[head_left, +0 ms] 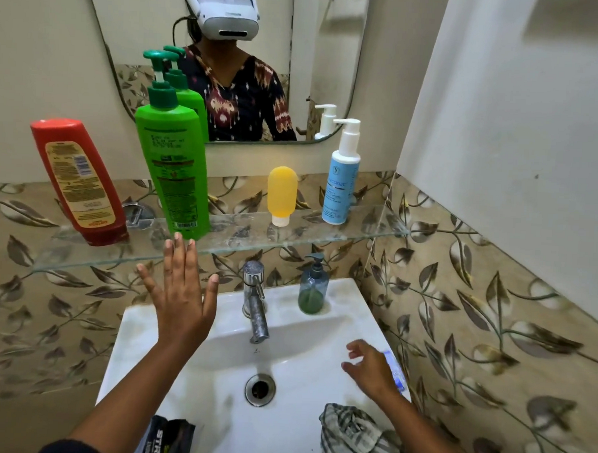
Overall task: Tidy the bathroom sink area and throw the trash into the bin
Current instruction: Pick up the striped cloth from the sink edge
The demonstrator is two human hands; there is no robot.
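On the glass shelf (324, 232) stand a red bottle (78, 182), a tall green pump bottle (175, 159), a small yellow tube (282, 194) and a white-and-blue pump bottle (340, 180). My left hand (181, 289) is raised with fingers spread just below the green bottle, holding nothing. My right hand (370, 368) hovers over the right rim of the white sink (215, 376), fingers loosely curled beside a blurred blue-and-white item (395, 371). A dark wrapper (166, 438) lies on the sink's front left edge. A striped grey cloth (353, 437) lies crumpled at the front right.
A chrome tap (255, 303) stands at the back of the sink, with a dark soap dispenser (312, 288) to its right. The drain (259, 389) is in the basin. Tiled walls close in left and right; a mirror (265, 19) hangs above the shelf.
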